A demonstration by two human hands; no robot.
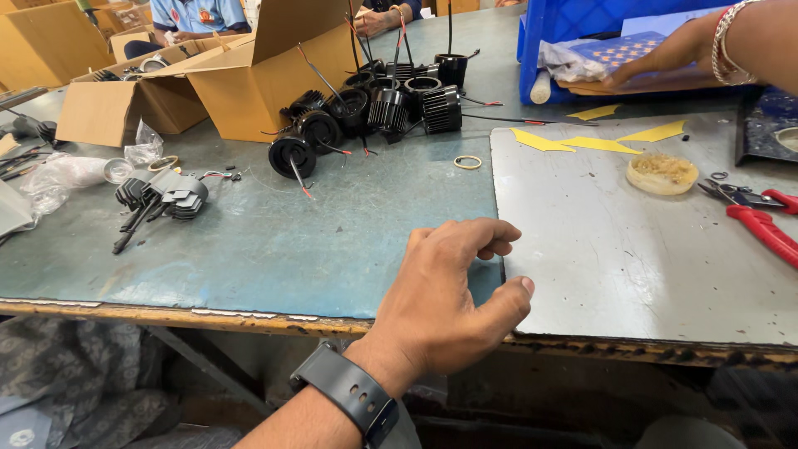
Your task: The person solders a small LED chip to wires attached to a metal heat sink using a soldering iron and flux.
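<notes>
Left grip [453, 287] released (touching nothing) — near it, round dish [662, 173] holding yellowish paste, blue crate [549, 33] holding packets.

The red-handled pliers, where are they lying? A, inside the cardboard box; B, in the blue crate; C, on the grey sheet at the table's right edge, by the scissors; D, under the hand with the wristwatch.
C: the red-handled pliers lie on the grey sheet at the far right, beside the scissors, well away from the hand wearing the wristwatch.
</notes>
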